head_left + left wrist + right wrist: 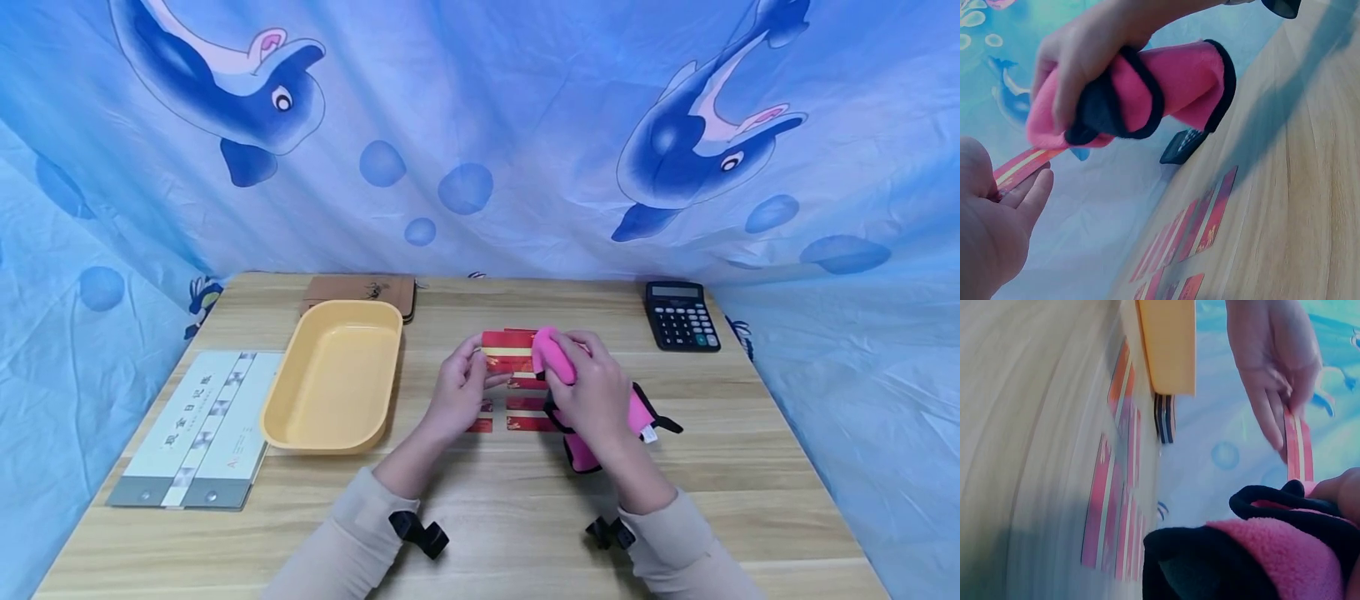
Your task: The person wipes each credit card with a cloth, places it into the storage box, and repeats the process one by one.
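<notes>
My left hand (456, 393) pinches one end of a red card with gold stripes (504, 343), held up above the table. My right hand (596, 398) grips a bunched pink cloth with black edging (553, 357), pressed to the card's other end. The rest of the cloth (1188, 78) hangs below that hand, a black strap across it. More red-and-gold cards (528, 423) lie in two columns on the tabletop below, partly hidden by the hands; the right wrist view also shows these cards (1101, 509).
A yellow plastic tray (333, 387) stands left of the hands, with a brown notebook (360, 290) behind it and a pale ledger binder (198, 425) to its left. At the back right of the wooden table (750, 483) lies a black calculator (681, 317). Blue dolphin-print curtains hang around.
</notes>
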### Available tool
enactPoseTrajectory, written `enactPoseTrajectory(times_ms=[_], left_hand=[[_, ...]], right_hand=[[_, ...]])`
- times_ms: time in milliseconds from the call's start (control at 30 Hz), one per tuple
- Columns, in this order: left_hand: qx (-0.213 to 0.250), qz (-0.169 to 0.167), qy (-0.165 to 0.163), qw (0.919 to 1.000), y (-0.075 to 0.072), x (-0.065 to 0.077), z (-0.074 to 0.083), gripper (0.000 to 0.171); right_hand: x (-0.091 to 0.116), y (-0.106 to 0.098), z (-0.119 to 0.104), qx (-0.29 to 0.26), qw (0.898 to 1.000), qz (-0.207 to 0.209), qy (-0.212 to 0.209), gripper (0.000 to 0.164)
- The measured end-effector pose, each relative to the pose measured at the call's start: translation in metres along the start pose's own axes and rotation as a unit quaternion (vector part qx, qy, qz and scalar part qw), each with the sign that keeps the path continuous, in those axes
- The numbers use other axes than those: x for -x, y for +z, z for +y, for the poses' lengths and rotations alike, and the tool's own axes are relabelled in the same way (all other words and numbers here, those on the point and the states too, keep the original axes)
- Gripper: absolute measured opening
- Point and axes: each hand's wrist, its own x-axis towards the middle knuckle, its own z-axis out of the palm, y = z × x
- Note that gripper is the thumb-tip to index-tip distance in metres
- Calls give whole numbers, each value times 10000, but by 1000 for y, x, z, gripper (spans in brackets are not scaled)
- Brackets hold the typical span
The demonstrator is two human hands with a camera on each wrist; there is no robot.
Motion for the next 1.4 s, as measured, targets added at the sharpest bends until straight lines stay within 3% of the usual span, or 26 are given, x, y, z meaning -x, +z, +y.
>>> enactPoseTrajectory(times_ms=[167,367,600,867,967,1100,1200,1400], left_hand=[[-3,327,-236,9992,-7,-1,-1,40],[-100,662,-8,9978,-13,-2,4,44],[18,671,101,9977,-20,-4,9,26],[-130,609,-154,9979,-24,-2,13,44],[-272,735,-102,9969,-23,-3,13,47],[-10,1056,30,9944,-24,-7,9,31],[108,1180,-67,9929,-29,-10,5,25],[-6,1197,-694,9904,-33,-12,8,22]], right_hand=[[0,-5,12,34,9996,-116,268,46],[0,-10,24,-93,9991,1,408,46],[-1,-14,33,-302,9984,201,437,42],[-1,-17,35,-438,9972,217,570,44],[0,-18,35,-456,9970,216,590,45],[0,-19,36,-481,9967,262,602,46],[-1,-19,36,-522,9963,273,625,46],[-1,-18,34,-597,9965,330,478,46]])
